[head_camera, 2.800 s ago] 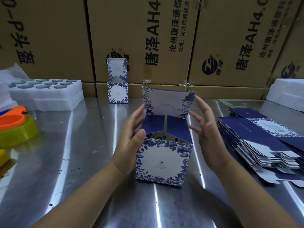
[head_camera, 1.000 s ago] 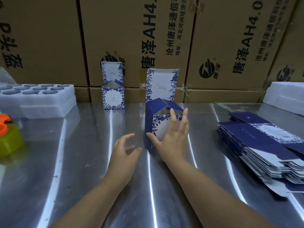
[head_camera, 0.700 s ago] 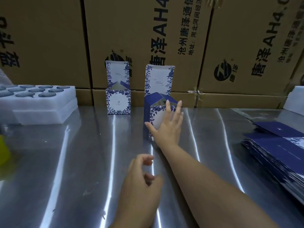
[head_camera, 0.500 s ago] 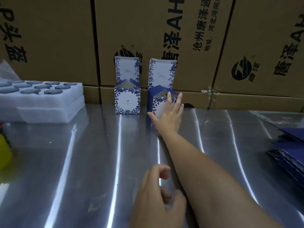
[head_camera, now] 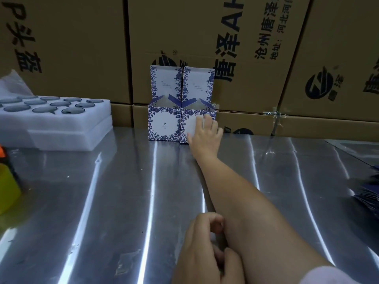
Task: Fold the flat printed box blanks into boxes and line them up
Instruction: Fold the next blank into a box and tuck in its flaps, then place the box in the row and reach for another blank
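The left box [head_camera: 164,125] and the right box [head_camera: 189,119] are white with blue floral borders and dark blue flaps. The table [head_camera: 123,191] is streaked silver, the cartons [head_camera: 71,48] brown with black lettering, the foam trays [head_camera: 61,126] white with grey circles, the plastic object [head_camera: 7,189] yellow, the blanks [head_camera: 367,191] navy.

Packing workshop: stacked shipping cartons [head_camera: 205,48] behind a steel table [head_camera: 102,191].

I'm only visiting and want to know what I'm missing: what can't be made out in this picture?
All head view.
Right box front: mostly covered by the right hand.
Left box print: too small to read.
Stack of flat blanks: blurred, cut off by the right edge.
Yellow object: cut off by the left edge.
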